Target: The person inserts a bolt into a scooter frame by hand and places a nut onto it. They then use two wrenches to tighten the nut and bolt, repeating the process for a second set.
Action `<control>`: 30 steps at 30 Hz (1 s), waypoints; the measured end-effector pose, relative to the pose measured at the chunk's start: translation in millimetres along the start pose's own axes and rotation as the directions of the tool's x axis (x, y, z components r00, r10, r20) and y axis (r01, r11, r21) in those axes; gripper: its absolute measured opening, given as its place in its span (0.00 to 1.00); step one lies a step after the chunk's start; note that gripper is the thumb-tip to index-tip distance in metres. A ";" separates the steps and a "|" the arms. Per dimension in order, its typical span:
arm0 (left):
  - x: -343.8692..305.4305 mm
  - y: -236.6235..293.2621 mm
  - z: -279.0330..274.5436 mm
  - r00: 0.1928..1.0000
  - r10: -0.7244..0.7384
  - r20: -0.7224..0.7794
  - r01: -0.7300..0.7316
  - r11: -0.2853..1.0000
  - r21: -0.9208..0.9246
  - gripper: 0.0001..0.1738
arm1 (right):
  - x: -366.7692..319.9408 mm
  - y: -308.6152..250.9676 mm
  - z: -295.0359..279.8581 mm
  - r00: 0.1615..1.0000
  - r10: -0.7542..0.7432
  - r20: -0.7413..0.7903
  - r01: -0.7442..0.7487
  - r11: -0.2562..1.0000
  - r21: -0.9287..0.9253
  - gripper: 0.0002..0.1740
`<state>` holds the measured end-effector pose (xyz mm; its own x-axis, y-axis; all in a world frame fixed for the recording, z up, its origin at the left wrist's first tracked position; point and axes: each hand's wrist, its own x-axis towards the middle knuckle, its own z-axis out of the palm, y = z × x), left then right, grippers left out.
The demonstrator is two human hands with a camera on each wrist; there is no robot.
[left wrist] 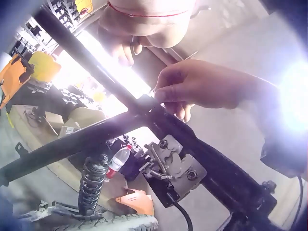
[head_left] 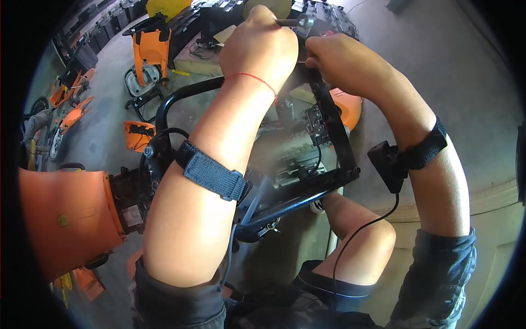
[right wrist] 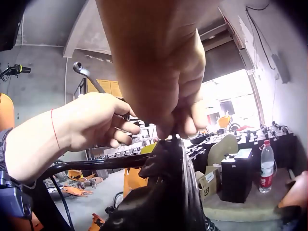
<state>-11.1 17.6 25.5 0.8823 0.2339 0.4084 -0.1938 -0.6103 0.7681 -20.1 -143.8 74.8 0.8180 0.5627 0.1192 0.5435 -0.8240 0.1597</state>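
My left hand [head_left: 260, 46] grips a metal wrench [head_left: 305, 22], whose ring end sticks out to the right of the fist in the head view. In the right wrist view that ring end points up and left, above the left hand [right wrist: 91, 120]. My right hand [head_left: 345, 63] is at the far corner of a black tubular frame [head_left: 335, 129], with curled fingers and thumb pinching at the joint. What lies between those fingertips is hidden. A metal latch [left wrist: 173, 166] with a cable is mounted on the frame bar, just below the right hand [left wrist: 202, 84] in the left wrist view.
An orange body panel [head_left: 74, 219] stands at the left. Beneath the frame are a coil spring shock [left wrist: 93, 180] and a tyre [left wrist: 110, 224]. Orange parts [head_left: 150, 52] lie about the floor. A plastic bottle [right wrist: 266, 166] and a black box [right wrist: 237, 177] stand on a ledge behind.
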 end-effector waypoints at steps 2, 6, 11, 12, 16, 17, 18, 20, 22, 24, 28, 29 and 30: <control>1.7 -2.4 -1.1 0.997 0.075 -0.035 -0.076 0.997 -0.016 0.21 | -4.5 -3.4 -2.8 0.998 0.047 0.043 -0.049 0.998 0.040 0.05; -10.8 14.4 -17.6 0.998 0.057 -0.023 -0.059 0.992 -0.109 0.20 | -3.9 2.0 -1.5 0.996 0.071 0.061 -0.074 0.996 0.051 0.08; -12.1 17.0 -21.9 0.997 0.034 0.065 -0.029 0.996 -0.081 0.18 | -6.5 26.9 4.7 0.940 -0.296 -0.169 0.308 0.950 0.051 0.07; -9.2 15.7 -19.1 0.998 0.034 0.062 -0.029 0.996 -0.086 0.18 | -7.5 25.7 2.4 0.940 -0.298 -0.166 0.309 0.950 0.046 0.07; -6.4 12.6 -17.6 0.995 0.039 0.092 -0.034 0.998 -0.051 0.19 | -13.2 19.2 -0.8 0.992 -0.106 -0.068 0.119 0.966 0.230 0.09; -2.0 7.4 -9.0 0.995 0.045 0.088 -0.045 0.999 0.002 0.19 | -14.7 17.3 -0.9 0.994 -0.059 -0.088 0.079 0.969 0.236 0.10; 2.5 4.1 3.8 0.995 0.047 0.087 -0.053 0.997 0.061 0.19 | -17.4 21.9 1.6 0.994 -0.057 -0.090 0.077 0.967 0.241 0.10; -0.7 3.5 5.8 0.996 0.076 0.055 -0.079 0.996 0.037 0.19 | -36.2 10.5 -5.1 0.971 0.151 -0.184 -0.042 0.870 0.491 0.13; -3.6 5.2 4.0 0.992 0.087 0.096 -0.087 0.996 0.003 0.19 | -72.1 -18.5 -29.5 0.935 0.317 -0.158 -0.180 0.810 0.558 0.17; -7.3 5.5 1.1 0.990 0.061 0.126 -0.053 0.996 -0.069 0.18 | -117.7 -49.8 -39.1 0.873 0.481 -0.086 -0.248 0.588 0.770 0.22; -10.5 7.0 1.0 0.978 0.174 0.112 -0.167 0.984 -0.066 0.17 | -181.4 -78.9 -9.7 0.671 0.741 -0.008 -0.130 0.127 0.983 0.14; -10.2 6.2 1.8 0.979 0.163 0.121 -0.156 0.985 -0.068 0.17 | -192.7 -75.7 -0.1 0.668 0.742 0.049 -0.145 0.066 0.987 0.13; -10.0 5.1 3.9 0.980 0.153 0.128 -0.145 0.987 -0.070 0.17 | -203.5 -70.4 8.9 0.667 0.738 0.102 -0.159 0.007 0.987 0.13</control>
<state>-19.2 9.1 23.5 0.8900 0.0391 0.4543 -0.3488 -0.5834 0.7335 -223.2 -200.9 30.6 0.9659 -0.2398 0.0974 0.0595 -0.1605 -0.9852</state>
